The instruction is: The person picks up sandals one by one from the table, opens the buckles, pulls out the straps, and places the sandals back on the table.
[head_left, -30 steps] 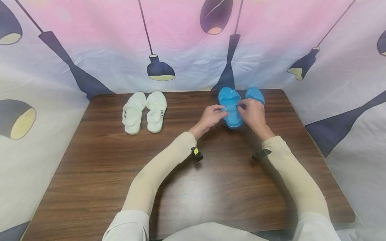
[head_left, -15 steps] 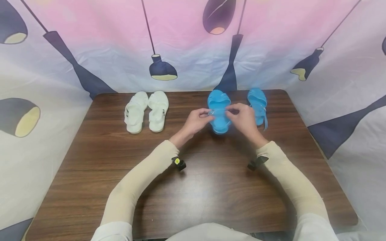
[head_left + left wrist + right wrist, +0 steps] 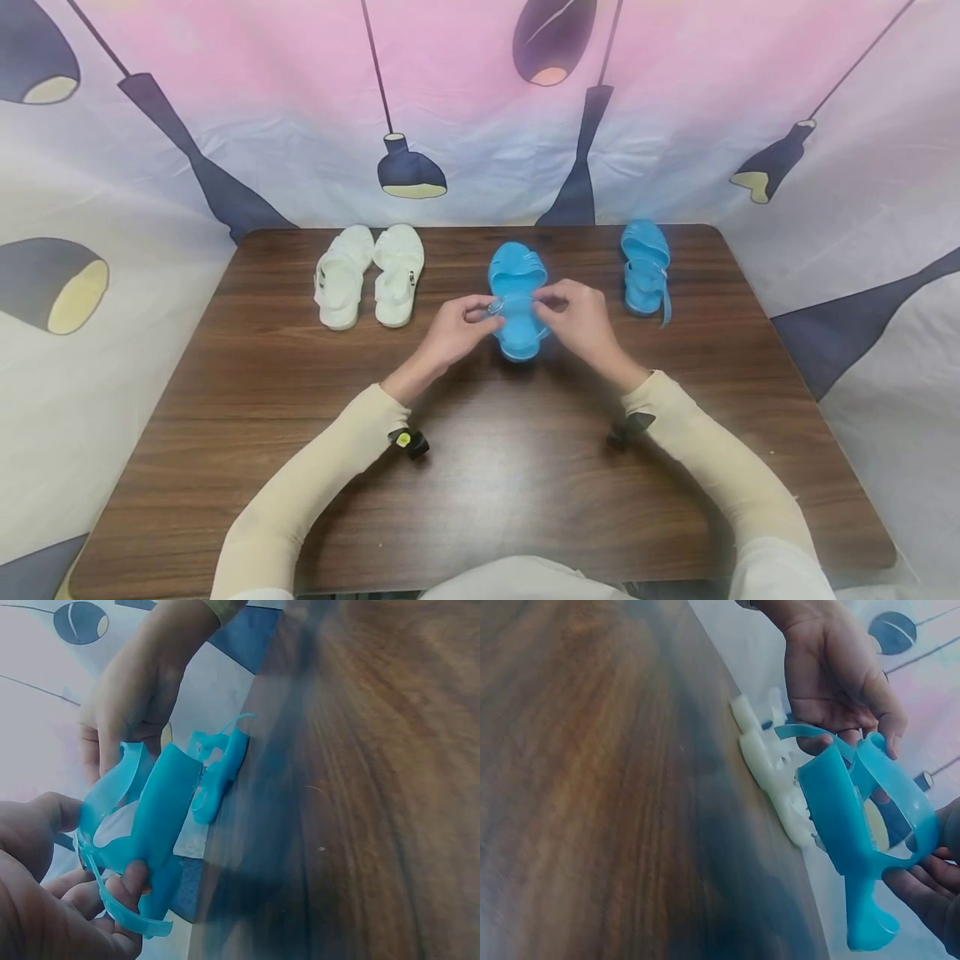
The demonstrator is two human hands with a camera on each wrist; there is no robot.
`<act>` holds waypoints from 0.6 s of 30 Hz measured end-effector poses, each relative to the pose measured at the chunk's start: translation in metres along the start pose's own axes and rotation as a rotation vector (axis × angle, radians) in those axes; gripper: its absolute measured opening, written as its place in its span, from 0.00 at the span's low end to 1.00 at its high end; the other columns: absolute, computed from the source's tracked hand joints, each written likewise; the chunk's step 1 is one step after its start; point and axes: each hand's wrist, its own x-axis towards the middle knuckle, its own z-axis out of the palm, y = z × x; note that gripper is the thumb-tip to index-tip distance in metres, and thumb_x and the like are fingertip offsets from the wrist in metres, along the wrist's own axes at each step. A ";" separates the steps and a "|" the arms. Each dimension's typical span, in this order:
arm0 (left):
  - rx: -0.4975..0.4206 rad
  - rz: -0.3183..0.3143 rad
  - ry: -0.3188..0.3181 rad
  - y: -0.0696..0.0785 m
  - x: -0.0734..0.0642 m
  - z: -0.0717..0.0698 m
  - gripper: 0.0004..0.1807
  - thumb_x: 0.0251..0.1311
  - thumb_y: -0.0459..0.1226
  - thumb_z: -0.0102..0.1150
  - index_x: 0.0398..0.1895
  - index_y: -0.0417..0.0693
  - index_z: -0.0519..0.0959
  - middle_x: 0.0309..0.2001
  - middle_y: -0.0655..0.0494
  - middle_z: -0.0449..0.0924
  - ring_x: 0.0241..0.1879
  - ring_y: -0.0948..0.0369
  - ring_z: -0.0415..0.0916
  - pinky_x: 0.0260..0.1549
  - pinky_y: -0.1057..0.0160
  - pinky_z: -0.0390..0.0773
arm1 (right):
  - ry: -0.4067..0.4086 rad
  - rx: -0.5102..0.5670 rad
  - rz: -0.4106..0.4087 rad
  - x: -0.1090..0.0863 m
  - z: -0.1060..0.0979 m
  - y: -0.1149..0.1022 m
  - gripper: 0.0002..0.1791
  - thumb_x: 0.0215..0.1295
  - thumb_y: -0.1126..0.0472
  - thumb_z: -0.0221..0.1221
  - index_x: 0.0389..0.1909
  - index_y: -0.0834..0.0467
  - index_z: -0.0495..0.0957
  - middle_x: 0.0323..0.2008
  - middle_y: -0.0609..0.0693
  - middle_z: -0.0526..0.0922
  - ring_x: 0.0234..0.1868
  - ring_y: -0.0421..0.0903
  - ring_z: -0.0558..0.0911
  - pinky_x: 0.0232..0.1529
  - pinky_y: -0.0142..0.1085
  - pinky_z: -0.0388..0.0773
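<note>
A blue sandal (image 3: 521, 337) is held up over the table between both hands, toe pointing away. My left hand (image 3: 459, 331) pinches it at the ankle strap's buckle side. Opposite, my right hand (image 3: 581, 322) grips the strap between thumb and fingers. The left wrist view shows the sandal (image 3: 161, 810) off the tabletop, its loose strap end hanging beside the left fingers. From the right wrist, the sole of the sandal (image 3: 836, 806) faces the table side. The matching blue sandal (image 3: 645, 279) lies at the table's back right.
Two white sandals, one (image 3: 341, 279) beside the other (image 3: 399, 275), lie at the back left of the brown wooden table (image 3: 487, 500). A printed cloth (image 3: 487, 108) with lamp pictures hangs behind and along both sides.
Both hands have carried the blue sandal leftward and toward the body, away from its mate at the back right. The mate and the white sandals stay put while the head view shifts slightly.
</note>
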 end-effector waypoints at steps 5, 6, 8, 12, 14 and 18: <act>0.004 0.003 0.000 -0.009 -0.011 -0.005 0.23 0.66 0.39 0.67 0.62 0.40 0.79 0.57 0.45 0.84 0.57 0.53 0.82 0.56 0.53 0.82 | -0.033 0.020 -0.016 -0.007 0.008 -0.004 0.09 0.65 0.62 0.69 0.44 0.60 0.89 0.39 0.53 0.88 0.38 0.46 0.86 0.39 0.40 0.86; 0.005 0.003 0.001 -0.011 -0.013 -0.005 0.23 0.66 0.39 0.67 0.62 0.40 0.79 0.57 0.45 0.84 0.56 0.53 0.83 0.55 0.54 0.82 | -0.039 0.023 -0.015 -0.008 0.010 -0.004 0.09 0.65 0.62 0.69 0.44 0.59 0.89 0.39 0.52 0.88 0.38 0.45 0.86 0.39 0.40 0.86; 0.003 -0.001 0.000 -0.014 -0.017 -0.006 0.23 0.66 0.39 0.67 0.62 0.40 0.79 0.57 0.45 0.84 0.56 0.53 0.83 0.54 0.54 0.82 | -0.049 0.027 -0.008 -0.011 0.013 -0.005 0.09 0.65 0.62 0.69 0.44 0.59 0.89 0.38 0.51 0.88 0.37 0.45 0.85 0.38 0.39 0.85; -0.004 -0.013 -0.006 -0.019 -0.023 -0.007 0.22 0.66 0.38 0.66 0.61 0.39 0.79 0.57 0.44 0.84 0.55 0.52 0.83 0.53 0.55 0.83 | -0.066 0.032 -0.002 -0.015 0.018 -0.006 0.08 0.64 0.63 0.69 0.43 0.59 0.89 0.37 0.51 0.88 0.36 0.45 0.85 0.37 0.39 0.85; -0.006 -0.026 -0.005 -0.022 -0.026 -0.008 0.22 0.66 0.37 0.66 0.61 0.39 0.79 0.56 0.43 0.84 0.54 0.52 0.84 0.53 0.55 0.83 | -0.077 0.033 0.002 -0.017 0.021 -0.006 0.08 0.64 0.63 0.69 0.43 0.59 0.89 0.37 0.51 0.88 0.37 0.45 0.85 0.38 0.40 0.85; -0.001 -0.055 -0.008 -0.027 -0.028 -0.009 0.21 0.66 0.38 0.66 0.60 0.39 0.80 0.54 0.44 0.85 0.52 0.52 0.85 0.52 0.55 0.83 | -0.104 0.030 0.019 -0.020 0.026 -0.005 0.08 0.64 0.63 0.70 0.43 0.59 0.89 0.38 0.50 0.88 0.38 0.44 0.85 0.39 0.39 0.85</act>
